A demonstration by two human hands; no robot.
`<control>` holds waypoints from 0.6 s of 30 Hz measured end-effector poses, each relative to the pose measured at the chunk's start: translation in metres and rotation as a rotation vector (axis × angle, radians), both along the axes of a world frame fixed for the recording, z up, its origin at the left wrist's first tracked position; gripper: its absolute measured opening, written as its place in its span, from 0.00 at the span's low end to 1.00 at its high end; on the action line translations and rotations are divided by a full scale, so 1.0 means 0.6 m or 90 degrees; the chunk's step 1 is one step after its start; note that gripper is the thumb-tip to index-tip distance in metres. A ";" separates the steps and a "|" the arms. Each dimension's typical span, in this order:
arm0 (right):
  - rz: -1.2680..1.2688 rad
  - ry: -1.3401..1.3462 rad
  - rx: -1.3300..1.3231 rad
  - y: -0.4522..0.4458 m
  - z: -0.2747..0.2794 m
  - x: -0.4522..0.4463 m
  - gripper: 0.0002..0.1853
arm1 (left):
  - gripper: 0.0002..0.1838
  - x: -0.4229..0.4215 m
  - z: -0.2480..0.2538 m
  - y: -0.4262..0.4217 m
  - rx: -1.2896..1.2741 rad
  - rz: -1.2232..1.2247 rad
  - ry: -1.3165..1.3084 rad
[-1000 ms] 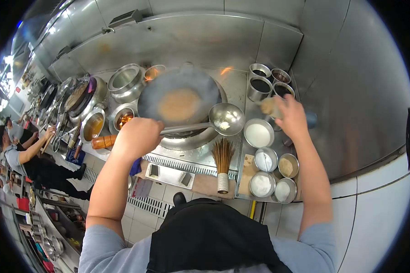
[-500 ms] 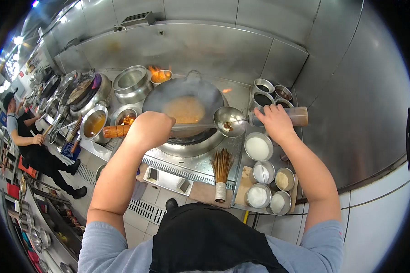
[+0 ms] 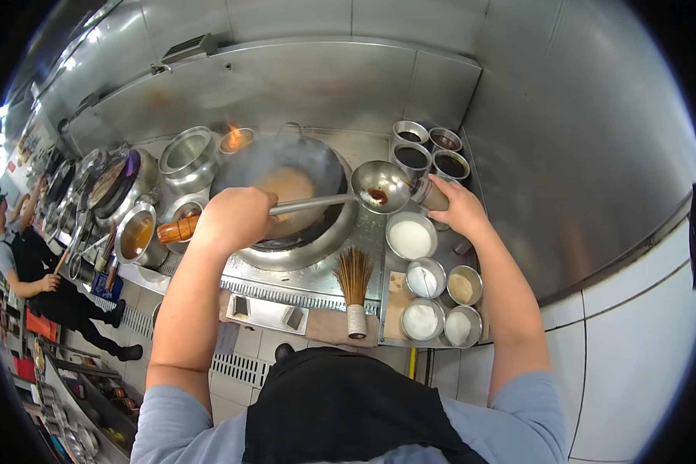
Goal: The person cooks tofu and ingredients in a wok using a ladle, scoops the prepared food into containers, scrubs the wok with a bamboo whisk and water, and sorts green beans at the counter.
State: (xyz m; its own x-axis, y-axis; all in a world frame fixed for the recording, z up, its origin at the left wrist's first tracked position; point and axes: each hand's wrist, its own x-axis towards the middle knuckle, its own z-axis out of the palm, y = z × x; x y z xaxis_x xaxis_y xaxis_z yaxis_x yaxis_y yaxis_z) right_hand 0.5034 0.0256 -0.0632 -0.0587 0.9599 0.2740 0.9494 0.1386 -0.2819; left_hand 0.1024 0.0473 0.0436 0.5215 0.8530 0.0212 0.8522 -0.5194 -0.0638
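Note:
My left hand [image 3: 233, 220] is closed round the steel handle of a ladle [image 3: 311, 204], whose wooden end sticks out to the left. The ladle's bowl [image 3: 390, 179] is held level beside the wok's right rim, with a little dark brown sauce [image 3: 378, 196] in it. In my right hand [image 3: 462, 209] is a bottle [image 3: 436, 198] with brownish contents, its neck end at the bowl's right edge; my fingers hide part of it. Under the ladle handle, the wok [image 3: 329, 166] on the burner holds steaming light-brown liquid [image 3: 288, 188].
Pots of dark sauce [image 3: 412, 157] stand behind the bottle. Nearer me are tins of white and beige seasonings [image 3: 421, 319]. A bamboo brush [image 3: 353, 282] lies in front of the wok. Flames rise from a pot [image 3: 237, 140] behind it. A co-worker [image 3: 35, 259] stands far left.
The view has swung right. My right hand has brought the bottle closer to the ladle and turned it, so less of its length shows. The dark sauce in the bowl has spread.

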 end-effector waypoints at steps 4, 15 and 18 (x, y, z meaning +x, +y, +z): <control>-0.061 0.020 -0.040 -0.012 -0.010 0.018 0.44 | 0.12 0.021 -0.008 0.009 -0.006 -0.010 -0.018; -0.255 0.448 0.244 -0.072 -0.087 0.124 0.39 | 0.13 0.017 -0.009 0.000 -0.014 -0.025 -0.095; -0.317 0.407 0.234 -0.085 -0.134 0.130 0.38 | 0.13 0.009 -0.012 -0.003 -0.007 -0.009 -0.082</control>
